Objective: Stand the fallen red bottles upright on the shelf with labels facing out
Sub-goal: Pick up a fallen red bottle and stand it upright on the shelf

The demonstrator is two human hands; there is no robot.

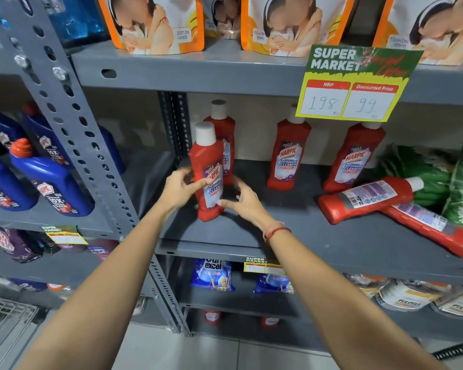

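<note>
A red plastic bottle with a white cap [207, 166] stands front-left on the grey metal shelf [278, 231]. The left hand [178, 189] has its fingers curled round it, while the right hand [242, 200] has its fingers apart, thumb touching the bottle's base. Farther right, one fallen red bottle [364, 200] lies across another [433, 228].

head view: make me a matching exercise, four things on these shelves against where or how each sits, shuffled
1 front red bottle
2 fallen red bottle
3 blue bottles
4 orange pouches

a top shelf
b lying on its side, at right
c left bay
d upright between left hand and right hand

Pairs: 1-d, 2-b, 3-c, 4-a
</note>
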